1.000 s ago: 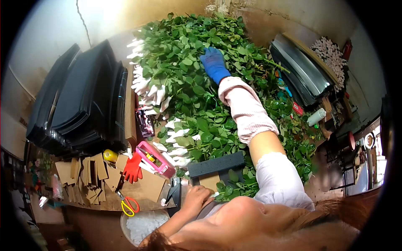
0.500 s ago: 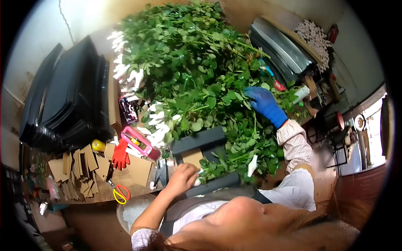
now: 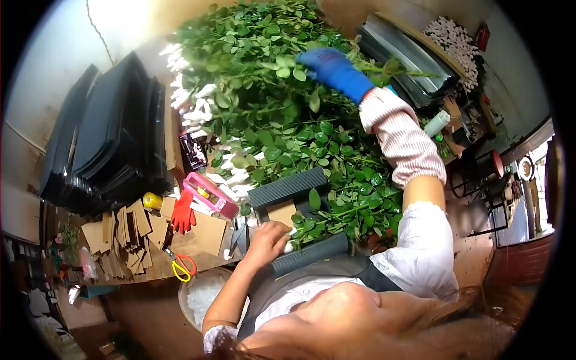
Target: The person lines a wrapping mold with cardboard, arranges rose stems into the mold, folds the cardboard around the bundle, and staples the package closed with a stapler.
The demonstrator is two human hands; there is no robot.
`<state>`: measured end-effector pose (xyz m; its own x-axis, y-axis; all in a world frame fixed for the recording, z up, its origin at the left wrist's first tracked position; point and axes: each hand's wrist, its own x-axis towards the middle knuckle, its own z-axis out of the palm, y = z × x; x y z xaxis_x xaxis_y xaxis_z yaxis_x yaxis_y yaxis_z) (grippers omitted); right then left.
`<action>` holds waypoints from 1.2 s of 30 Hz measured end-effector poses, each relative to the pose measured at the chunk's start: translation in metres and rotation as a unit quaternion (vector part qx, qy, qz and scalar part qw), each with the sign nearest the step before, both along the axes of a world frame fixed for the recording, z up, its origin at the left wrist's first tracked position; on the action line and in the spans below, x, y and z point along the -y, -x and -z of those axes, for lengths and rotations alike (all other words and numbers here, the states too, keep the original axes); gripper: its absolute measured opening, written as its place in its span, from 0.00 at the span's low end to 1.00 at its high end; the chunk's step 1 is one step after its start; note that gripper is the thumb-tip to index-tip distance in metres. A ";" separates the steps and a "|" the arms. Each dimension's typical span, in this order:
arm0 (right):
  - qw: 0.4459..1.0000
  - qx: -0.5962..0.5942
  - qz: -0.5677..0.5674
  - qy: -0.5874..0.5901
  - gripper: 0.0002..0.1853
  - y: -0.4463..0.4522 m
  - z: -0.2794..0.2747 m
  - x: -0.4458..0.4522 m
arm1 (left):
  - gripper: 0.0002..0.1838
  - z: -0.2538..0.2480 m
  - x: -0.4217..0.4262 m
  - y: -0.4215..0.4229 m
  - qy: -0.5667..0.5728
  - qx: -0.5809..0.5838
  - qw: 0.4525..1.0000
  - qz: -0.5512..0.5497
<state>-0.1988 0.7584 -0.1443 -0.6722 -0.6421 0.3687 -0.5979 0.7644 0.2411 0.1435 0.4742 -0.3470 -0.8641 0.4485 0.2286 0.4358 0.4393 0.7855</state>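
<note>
My bare left hand [image 3: 269, 243] is at the front of the table, its curled fingers over a small white-wrapped flower head [image 3: 289, 246]. Leafy green stems [image 3: 336, 216] lie beside it in a black ridged holder [image 3: 309, 255], over a piece of cardboard. My right hand [image 3: 336, 71], in a blue glove, reaches over the large heap of leafy stems [image 3: 252, 42]. It seems closed around a leafy stem [image 3: 384, 73], slightly blurred by motion. White-sleeved flower heads [image 3: 195, 111] line the heap's left side.
Black sheets [image 3: 114, 132] stand stacked at left. Cardboard pieces [image 3: 123, 240], a red glove [image 3: 183, 213], a pink tape dispenser [image 3: 210, 195], yellow-and-red-handled scissors [image 3: 183, 267] and dark-bladed scissors [image 3: 240, 239] lie along the front left. At back right are a wrapped black stack [image 3: 408, 51] and white sleeves [image 3: 453, 51].
My right hand has moved away from me and to the left, over the heap. A white-sleeved head at the right of the holder no longer shows. My left hand stays by the holder.
</note>
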 end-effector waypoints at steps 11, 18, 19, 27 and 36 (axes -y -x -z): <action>0.995 0.039 -0.007 0.087 0.28 -0.172 0.017 -0.113 | 0.09 0.017 0.000 0.003 -0.051 -0.022 0.998 -0.026; 0.956 0.272 0.102 0.028 0.24 -0.277 0.110 -0.174 | 0.43 0.038 0.002 -0.002 -0.190 0.138 0.967 -0.098; 0.951 0.277 0.136 0.022 0.24 -0.283 0.119 -0.176 | 0.42 0.042 0.005 -0.002 -0.187 0.143 0.969 -0.079; 0.795 0.429 0.283 -0.322 0.21 -0.251 0.090 -0.113 | 0.25 0.025 0.002 -0.001 -0.071 0.104 0.989 -0.083; 0.955 0.158 -0.246 -0.049 0.14 -0.137 0.128 0.001 | 0.26 0.015 0.006 0.006 0.054 -0.049 0.996 -0.056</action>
